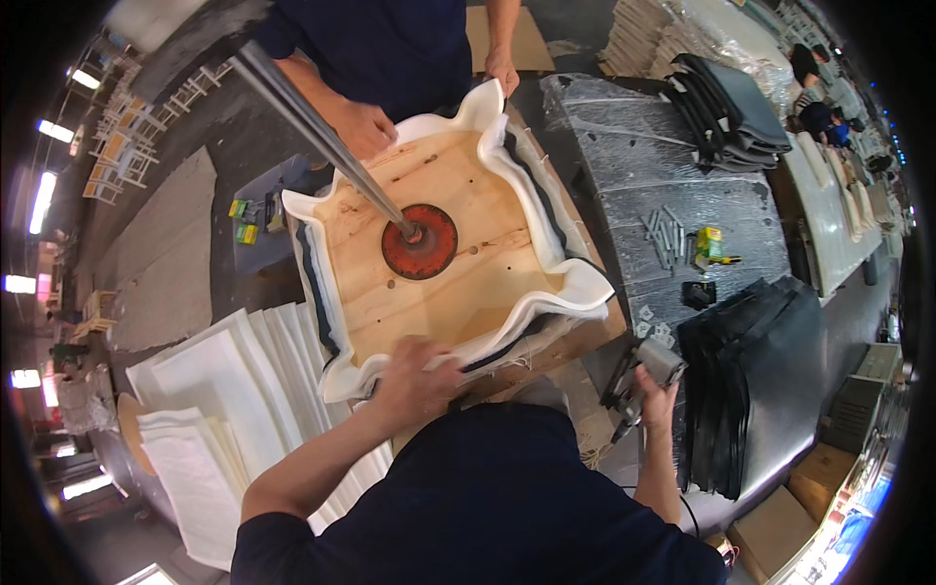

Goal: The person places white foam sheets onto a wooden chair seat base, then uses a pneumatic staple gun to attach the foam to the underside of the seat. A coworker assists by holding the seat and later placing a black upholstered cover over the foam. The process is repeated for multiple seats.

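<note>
A square wooden board (361, 258) lies in front of me, with white foam (546, 297) curling up around its edges and dark cover material (322, 292) showing outside the foam. A metal rod (322, 136) comes down onto a round red disc (419, 255) at the board's middle. My left hand (414, 380) is at the near edge of the foam; motion smears its fingers, so their grip is unclear. Off to the right of the board, my right hand (655, 395) is closed around a staple gun (655, 366), held apart from the board.
Across from me a person's hand (366, 129) is by the far foam edge, the other hand (501, 73) at the far corner. White foam sheets (244, 390) are stacked at left. On the right, a plastic-wrapped table (624, 127) carries staple strips (665, 237) and black sheets (760, 370).
</note>
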Action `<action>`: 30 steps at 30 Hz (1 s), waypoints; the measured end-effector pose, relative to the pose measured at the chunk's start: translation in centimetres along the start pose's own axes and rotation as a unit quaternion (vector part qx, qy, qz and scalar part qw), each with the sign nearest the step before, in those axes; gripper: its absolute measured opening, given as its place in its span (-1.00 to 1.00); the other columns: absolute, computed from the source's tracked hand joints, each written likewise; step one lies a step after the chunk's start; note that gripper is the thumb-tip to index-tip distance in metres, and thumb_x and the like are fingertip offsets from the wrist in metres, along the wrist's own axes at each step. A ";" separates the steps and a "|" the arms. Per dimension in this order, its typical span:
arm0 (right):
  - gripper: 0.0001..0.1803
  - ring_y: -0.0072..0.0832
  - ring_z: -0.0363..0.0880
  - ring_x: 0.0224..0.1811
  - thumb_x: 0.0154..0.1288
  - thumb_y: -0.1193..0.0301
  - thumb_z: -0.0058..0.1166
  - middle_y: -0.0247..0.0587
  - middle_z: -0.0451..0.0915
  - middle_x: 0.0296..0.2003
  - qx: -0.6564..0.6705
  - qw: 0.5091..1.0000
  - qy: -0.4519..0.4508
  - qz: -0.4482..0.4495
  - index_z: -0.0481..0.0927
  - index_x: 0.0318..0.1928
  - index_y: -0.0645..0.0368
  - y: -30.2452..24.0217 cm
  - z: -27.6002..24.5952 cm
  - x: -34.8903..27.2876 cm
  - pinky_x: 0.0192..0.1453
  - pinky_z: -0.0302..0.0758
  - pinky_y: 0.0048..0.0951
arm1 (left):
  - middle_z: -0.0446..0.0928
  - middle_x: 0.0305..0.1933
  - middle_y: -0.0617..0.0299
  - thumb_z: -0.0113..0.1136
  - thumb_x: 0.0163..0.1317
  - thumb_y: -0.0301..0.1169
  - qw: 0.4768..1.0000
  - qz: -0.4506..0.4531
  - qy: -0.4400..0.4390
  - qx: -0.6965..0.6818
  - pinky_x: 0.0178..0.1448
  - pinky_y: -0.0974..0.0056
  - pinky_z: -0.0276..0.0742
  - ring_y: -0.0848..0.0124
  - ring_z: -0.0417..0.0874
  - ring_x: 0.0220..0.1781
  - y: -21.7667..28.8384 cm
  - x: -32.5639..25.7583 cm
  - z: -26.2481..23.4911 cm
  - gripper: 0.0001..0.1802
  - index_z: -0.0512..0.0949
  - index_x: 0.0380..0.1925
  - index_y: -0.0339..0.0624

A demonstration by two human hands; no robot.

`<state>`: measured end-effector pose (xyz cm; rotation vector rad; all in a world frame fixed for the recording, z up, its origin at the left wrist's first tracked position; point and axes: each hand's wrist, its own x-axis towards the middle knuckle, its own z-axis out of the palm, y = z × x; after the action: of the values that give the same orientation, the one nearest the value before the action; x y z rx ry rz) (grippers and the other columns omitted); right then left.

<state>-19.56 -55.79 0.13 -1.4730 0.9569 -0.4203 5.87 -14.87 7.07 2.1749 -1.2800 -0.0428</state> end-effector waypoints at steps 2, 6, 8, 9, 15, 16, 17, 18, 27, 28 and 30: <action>-0.49 -0.52 0.66 -0.14 0.32 0.42 0.55 -0.35 0.74 -0.09 0.004 0.996 -0.042 0.079 0.70 0.24 0.25 -2.0 1.1 -2.7 -0.03 0.60 -0.39 | 0.53 0.29 0.02 0.53 0.24 -0.27 0.999 0.047 -0.005 -0.015 0.40 -0.19 0.44 -0.06 0.54 0.29 3.0 3.9 2.4 -0.64 0.74 0.01 -0.08; -0.33 -0.57 0.63 -0.18 0.27 0.42 0.57 -0.35 0.71 -0.06 0.039 0.995 -0.083 0.043 0.65 0.37 0.28 -4.3 3.3 -5.7 -0.10 0.59 -0.46 | 0.48 0.31 -0.07 0.47 0.28 -0.27 0.999 0.001 0.021 0.043 0.48 -0.25 0.36 -0.12 0.50 0.34 3.0 6.3 7.2 -0.70 0.70 -0.05 -0.13; -0.25 -0.59 0.63 -0.14 0.25 0.43 0.58 -0.34 0.70 -0.01 0.057 0.989 -0.129 0.052 0.60 0.44 0.28 -5.3 3.8 -6.3 -0.06 0.60 -0.45 | 0.47 0.28 -0.09 0.40 0.32 -0.26 0.996 -0.021 0.032 0.078 0.52 -0.29 0.32 -0.14 0.47 0.36 2.1 6.8 8.3 -0.73 0.68 -0.09 -0.17; -0.21 -0.57 0.66 -0.20 0.27 0.42 0.59 -0.33 0.71 -0.07 0.080 0.984 -0.149 0.061 0.55 0.47 0.29 -5.5 4.1 -6.1 -0.10 0.63 -0.43 | 0.47 0.28 -0.08 0.38 0.34 -0.25 0.995 -0.025 0.035 0.086 0.53 -0.32 0.30 -0.14 0.46 0.38 1.8 6.6 8.7 -0.74 0.68 -0.11 -0.17; -0.32 -0.48 0.68 -0.37 0.38 0.42 0.53 -0.26 0.69 -0.27 0.118 0.956 -0.241 0.118 0.55 0.42 0.31 -7.0 6.2 -4.3 -0.25 0.64 -0.39 | 0.49 0.29 -0.09 0.43 0.33 -0.18 0.988 -0.068 0.000 0.139 0.52 -0.45 0.23 -0.15 0.42 0.42 3.0 6.7 9.2 -0.72 0.71 -0.15 -0.13; -0.35 -0.48 0.68 -0.38 0.39 0.43 0.53 -0.26 0.69 -0.28 0.115 0.950 -0.259 0.135 0.56 0.40 0.31 -7.2 6.4 -3.9 -0.25 0.64 -0.39 | 0.49 0.29 -0.08 0.43 0.34 -0.15 0.986 -0.081 0.001 0.143 0.53 -0.46 0.21 -0.15 0.42 0.43 2.7 7.1 9.4 -0.72 0.73 -0.17 -0.13; -0.44 -0.47 0.68 -0.39 0.42 0.39 0.53 -0.24 0.70 -0.27 0.091 0.947 -0.278 0.133 0.60 0.32 0.31 -7.4 6.7 -3.5 -0.27 0.63 -0.38 | 0.50 0.29 -0.07 0.43 0.34 -0.13 0.985 -0.094 0.001 0.147 0.53 -0.48 0.20 -0.15 0.41 0.43 2.4 7.3 9.5 -0.71 0.75 -0.19 -0.12; -0.46 -0.46 0.68 -0.40 0.42 0.38 0.53 -0.24 0.71 -0.26 0.078 0.945 -0.286 0.136 0.61 0.29 0.31 -7.5 7.0 -3.6 -0.27 0.63 -0.38 | 0.51 0.28 -0.06 0.41 0.36 -0.12 0.984 -0.106 -0.021 0.142 0.57 -0.47 0.18 -0.15 0.41 0.45 2.3 7.1 9.4 -0.71 0.77 -0.19 -0.11; -0.58 -0.50 0.75 -0.40 0.47 0.39 0.48 -0.23 0.75 -0.17 -0.002 0.935 -0.337 0.106 0.66 0.19 0.34 -11.8 12.9 -1.9 -0.35 0.68 -0.41 | 0.52 0.32 0.12 0.45 0.35 -0.11 0.981 -0.188 -0.030 0.045 0.78 -0.43 -0.07 -0.03 0.31 0.60 -1.0 9.0 8.5 -0.71 0.87 -0.23 -0.09; -0.59 -0.50 0.76 -0.39 0.48 0.40 0.47 -0.22 0.75 -0.16 -0.017 0.938 -0.333 0.099 0.67 0.19 0.35 -12.8 13.5 -2.0 -0.35 0.68 -0.41 | 0.51 0.35 0.11 0.46 0.34 -0.11 0.977 -0.210 -0.020 0.018 0.79 -0.43 -0.10 -0.04 0.29 0.63 -1.4 9.0 8.6 -0.72 0.88 -0.23 -0.08; -0.56 -0.50 0.75 -0.44 0.48 0.37 0.46 -0.24 0.74 -0.20 -0.085 0.933 -0.335 0.098 0.66 0.24 0.31 -13.2 14.9 -1.0 -0.40 0.66 -0.40 | 0.48 0.42 0.11 0.49 0.32 -0.13 0.973 -0.231 0.009 -0.013 0.81 -0.41 -0.14 -0.05 0.23 0.68 -1.9 9.0 8.9 -0.73 0.90 -0.23 -0.06</action>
<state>-4.96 -46.96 10.37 -1.5048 0.5817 0.3139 9.27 -25.74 1.23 2.3991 -0.7340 -0.2249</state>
